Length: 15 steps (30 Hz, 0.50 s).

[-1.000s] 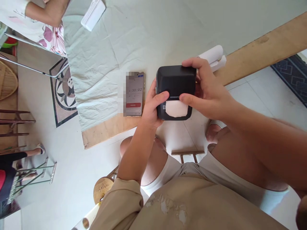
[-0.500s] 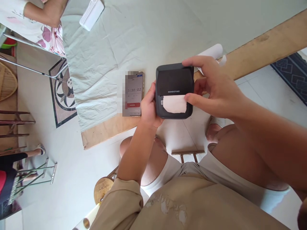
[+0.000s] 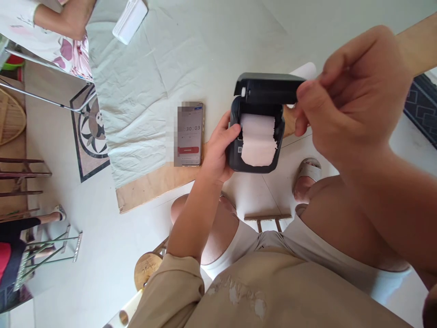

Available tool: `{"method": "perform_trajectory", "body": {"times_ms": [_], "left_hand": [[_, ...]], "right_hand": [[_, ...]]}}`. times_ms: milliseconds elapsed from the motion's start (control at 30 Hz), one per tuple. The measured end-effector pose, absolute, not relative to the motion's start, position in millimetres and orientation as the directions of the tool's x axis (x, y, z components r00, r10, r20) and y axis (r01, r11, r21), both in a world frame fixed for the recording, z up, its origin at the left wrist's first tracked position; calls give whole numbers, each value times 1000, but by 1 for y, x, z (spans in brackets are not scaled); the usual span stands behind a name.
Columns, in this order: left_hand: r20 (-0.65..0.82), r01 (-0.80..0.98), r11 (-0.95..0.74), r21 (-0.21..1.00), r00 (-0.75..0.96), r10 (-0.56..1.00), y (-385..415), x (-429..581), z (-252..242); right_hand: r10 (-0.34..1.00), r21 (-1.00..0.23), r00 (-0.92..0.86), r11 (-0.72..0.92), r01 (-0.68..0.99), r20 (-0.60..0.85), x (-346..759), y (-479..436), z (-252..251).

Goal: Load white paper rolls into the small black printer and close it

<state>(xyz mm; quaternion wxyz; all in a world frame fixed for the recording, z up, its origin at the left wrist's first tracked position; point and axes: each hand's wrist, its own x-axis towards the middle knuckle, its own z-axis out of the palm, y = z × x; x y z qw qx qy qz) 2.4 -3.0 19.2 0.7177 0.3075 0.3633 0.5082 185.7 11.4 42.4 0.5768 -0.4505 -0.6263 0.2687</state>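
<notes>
I hold the small black printer (image 3: 256, 155) at the near edge of the desk (image 3: 375, 59), and I take this printer as my landmark. My left hand (image 3: 218, 152) grips its left side: the thumb lies on the front left corner and the other fingers are wrapped behind the body, so this hand is closed around the printer. The lid (image 3: 268, 89) of the printer stands open, tilted up on the far side of the body. My right hand (image 3: 348, 95) is to the right of the printer and nearer to the camera; its thumb and forefinger are pressed together on the right end of the lid, and the other fingers are curled in. Inside the open printer sits a paper roll (image 3: 257, 125), and its loose white end hangs over the front edge toward me.

Just left of the printer a phone (image 3: 189, 133) lies flat on the desk, its screen showing a timer. Behind the printer, partly hidden by the lid, I see the end of a white roll (image 3: 305, 70). Far to the left behind the printer a white box (image 3: 129, 20) rests on the pale cloth (image 3: 136, 91) that covers the desk, and beyond it another person's arm (image 3: 64, 18) reaches in.
</notes>
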Motion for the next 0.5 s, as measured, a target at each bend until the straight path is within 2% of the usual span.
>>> {"method": "perform_trajectory", "body": {"times_ms": [100, 167, 233, 367, 433, 500], "left_hand": [[-228, -454, 313, 834, 234, 945, -3, -1, 17], [-234, -450, 321, 833, 239, 942, -3, -2, 15], [-231, -464, 321, 826, 241, 943, -4, -2, 15], [-234, -467, 314, 827, 222, 946, -6, 3, 20], [-239, -466, 308, 829, 202, 950, -7, 6, 23], [-240, -465, 294, 835, 174, 955, -8, 7, 26]], "right_hand": [[860, -836, 82, 462, 297, 504, 188, 11, 43], [845, -778, 10, 487, 396, 534, 190, 11, 40], [831, -676, -104, 510, 532, 546, 191, 11, 35], [779, -376, -320, 563, 736, 540, 193, 12, 30], [765, -302, -373, 577, 759, 525, 194, 11, 31], [769, -281, -411, 585, 761, 489, 196, 9, 32]]}}
